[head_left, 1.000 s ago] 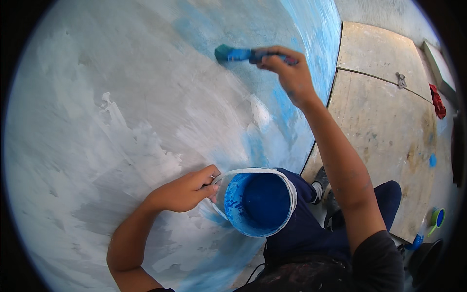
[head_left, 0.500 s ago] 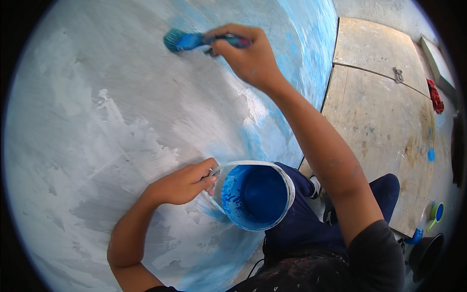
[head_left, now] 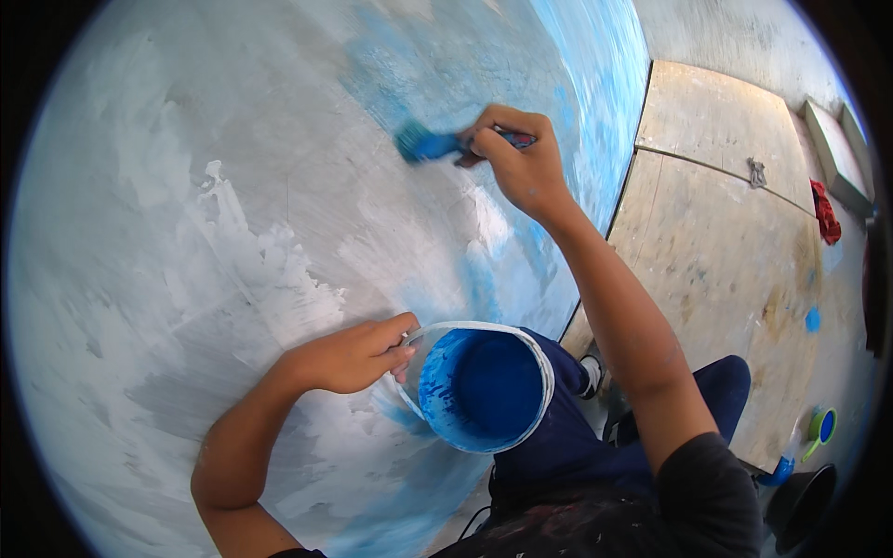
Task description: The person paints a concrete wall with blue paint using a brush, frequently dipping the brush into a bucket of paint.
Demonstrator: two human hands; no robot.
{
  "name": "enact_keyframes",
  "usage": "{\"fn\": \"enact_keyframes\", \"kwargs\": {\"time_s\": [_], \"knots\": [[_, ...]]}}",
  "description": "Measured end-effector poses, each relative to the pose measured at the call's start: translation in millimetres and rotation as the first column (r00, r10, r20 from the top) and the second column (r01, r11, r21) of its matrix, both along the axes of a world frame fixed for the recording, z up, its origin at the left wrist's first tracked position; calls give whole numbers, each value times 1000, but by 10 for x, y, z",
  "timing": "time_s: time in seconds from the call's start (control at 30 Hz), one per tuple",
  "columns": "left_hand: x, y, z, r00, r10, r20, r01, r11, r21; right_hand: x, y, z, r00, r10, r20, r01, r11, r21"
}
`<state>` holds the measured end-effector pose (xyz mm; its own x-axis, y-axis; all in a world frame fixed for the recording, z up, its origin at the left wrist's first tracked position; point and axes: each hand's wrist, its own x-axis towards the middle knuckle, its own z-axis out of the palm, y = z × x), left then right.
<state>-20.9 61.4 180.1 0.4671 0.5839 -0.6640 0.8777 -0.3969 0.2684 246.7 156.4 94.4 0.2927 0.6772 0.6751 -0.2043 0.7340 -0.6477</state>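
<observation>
blue paintbrush (head_left: pixel 426 145) left of gripping right hand (head_left: pixel 521 163)

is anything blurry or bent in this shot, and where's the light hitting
Head view: the brush is smeared by motion blur; the bucket and left hand look sharp; the floor board edges bow toward the dark fisheye rim; the wall is evenly lit, without hard glare.

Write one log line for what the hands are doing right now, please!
left hand: grips rim of blue paint bucket | right hand: holds blue paintbrush against wall | wall: partly blue
</observation>
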Motion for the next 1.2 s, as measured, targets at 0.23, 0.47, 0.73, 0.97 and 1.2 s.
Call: {"fn": "enact_keyframes", "kwargs": {"time_s": [0.23, 0.47, 0.73, 0.97, 1.2], "knots": [[11, 4, -9, 999, 36, -13, -36, 999, -1, 89, -170, 95, 938, 140, -317, -92, 982, 163], [35, 13, 19, 1000, 11, -18, -11, 1000, 1, 68, -37, -604, 996, -20, -83, 8, 990, -141], [25, -11, -8, 999, 25, 24, -25, 1000, 13, -58, -196, -134, 959, 18, -284, 4, 997, 76], [67, 19, 1, 1000, 27, -4, -27, 1000, -3, 138, -239, -853, 989, -43, 139, 88, 936, -341], [-33, 32, -43, 999, 1, 43, -1, 1000, -9, -46, -223, -696, 976, -40, -213, 36, 999, -19]]}}
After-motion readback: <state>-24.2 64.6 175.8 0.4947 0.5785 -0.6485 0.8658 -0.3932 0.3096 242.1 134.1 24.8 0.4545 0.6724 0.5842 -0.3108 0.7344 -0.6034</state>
